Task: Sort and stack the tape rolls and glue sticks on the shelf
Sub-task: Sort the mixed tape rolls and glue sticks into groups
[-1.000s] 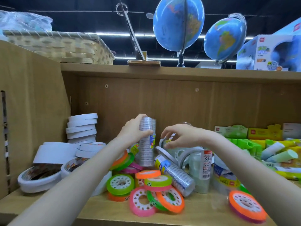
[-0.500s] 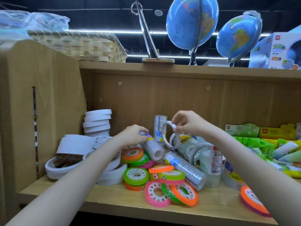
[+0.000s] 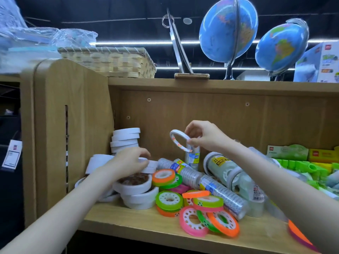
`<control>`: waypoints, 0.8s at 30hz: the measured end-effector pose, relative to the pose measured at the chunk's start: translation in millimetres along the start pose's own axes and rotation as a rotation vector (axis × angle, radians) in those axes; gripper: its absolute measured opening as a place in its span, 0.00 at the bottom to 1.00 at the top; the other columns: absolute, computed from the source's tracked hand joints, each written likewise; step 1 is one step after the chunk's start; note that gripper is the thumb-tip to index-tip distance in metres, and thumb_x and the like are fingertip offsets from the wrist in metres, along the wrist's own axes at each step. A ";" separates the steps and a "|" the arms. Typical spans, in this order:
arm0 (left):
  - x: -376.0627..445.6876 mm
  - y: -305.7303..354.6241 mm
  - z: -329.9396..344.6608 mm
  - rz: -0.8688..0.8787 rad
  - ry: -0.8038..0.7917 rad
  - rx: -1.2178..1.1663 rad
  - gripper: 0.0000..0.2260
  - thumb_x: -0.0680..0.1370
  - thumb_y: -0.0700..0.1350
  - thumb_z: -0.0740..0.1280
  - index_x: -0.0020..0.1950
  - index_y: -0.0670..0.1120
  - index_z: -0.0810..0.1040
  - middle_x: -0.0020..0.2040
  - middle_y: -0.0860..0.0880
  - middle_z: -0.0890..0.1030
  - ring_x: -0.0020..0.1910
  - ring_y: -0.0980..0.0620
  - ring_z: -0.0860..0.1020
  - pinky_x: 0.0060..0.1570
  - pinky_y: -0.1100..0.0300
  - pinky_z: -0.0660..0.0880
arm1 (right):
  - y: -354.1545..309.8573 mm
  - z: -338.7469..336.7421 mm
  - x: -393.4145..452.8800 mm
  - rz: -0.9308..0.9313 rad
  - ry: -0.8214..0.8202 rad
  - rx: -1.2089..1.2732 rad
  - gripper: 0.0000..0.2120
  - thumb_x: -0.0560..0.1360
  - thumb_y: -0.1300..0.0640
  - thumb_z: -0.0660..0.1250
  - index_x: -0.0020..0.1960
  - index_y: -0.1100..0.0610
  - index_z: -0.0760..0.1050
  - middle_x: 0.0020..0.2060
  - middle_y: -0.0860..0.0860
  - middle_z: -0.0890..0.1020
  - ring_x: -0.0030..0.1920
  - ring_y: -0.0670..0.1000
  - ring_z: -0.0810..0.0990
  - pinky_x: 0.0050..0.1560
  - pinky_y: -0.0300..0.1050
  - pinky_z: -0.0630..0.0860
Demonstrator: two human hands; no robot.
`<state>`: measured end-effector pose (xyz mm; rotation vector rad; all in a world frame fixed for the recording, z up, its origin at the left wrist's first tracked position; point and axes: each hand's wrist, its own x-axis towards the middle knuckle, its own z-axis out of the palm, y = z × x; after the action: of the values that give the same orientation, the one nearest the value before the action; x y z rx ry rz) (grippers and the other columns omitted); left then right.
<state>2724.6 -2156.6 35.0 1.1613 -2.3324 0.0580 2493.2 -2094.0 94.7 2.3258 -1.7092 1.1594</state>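
Up close, a light wooden shelf [image 3: 143, 224] holds a jumble of tape rolls, seen from the head of a person whose two bare forearms reach in from below. Raised above the pile, the right hand [image 3: 205, 136] pinches a thin white ring of tape with a patterned inner core [image 3: 180, 142] between thumb and fingertips, tilted on edge and clear of everything beneath it. Lower and to the left, the left hand [image 3: 128, 162] rests with curled fingers on a small flat white tape roll [image 3: 149, 165] lying among wide white tape rolls [image 3: 135, 187] heaped near the shelf's left wall; whether it truly grips that roll cannot be told. Behind this hand stands a stack of flat white tape rolls [image 3: 125, 140] against the back panel. In the middle of the shelf lie small neon rolls in orange, green and pink [image 3: 190, 204], some stacked, some leaning on edge. Beside them, shrink-wrapped tubes of clear tape [image 3: 211, 186] lie on their sides, one standing upright just behind the held ring. To the far right sit green and yellow boxed goods [image 3: 300, 158]. On top of the unit are a woven basket [image 3: 110, 61], two blue globes [image 3: 227, 30] and a printed box [image 3: 321, 65].
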 end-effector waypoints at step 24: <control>6.1 -39.0 -11.3 -0.042 -0.115 0.278 0.25 0.74 0.63 0.63 0.66 0.51 0.71 0.62 0.51 0.73 0.63 0.51 0.70 0.60 0.55 0.67 | 10.9 80.3 54.5 0.107 -0.405 -0.184 0.25 0.74 0.70 0.56 0.67 0.53 0.70 0.67 0.53 0.72 0.66 0.52 0.70 0.60 0.40 0.68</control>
<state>2755.9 -2182.7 40.1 1.3787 -2.4557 0.3167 2533.9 -2177.2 63.8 2.5010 -1.9815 0.5299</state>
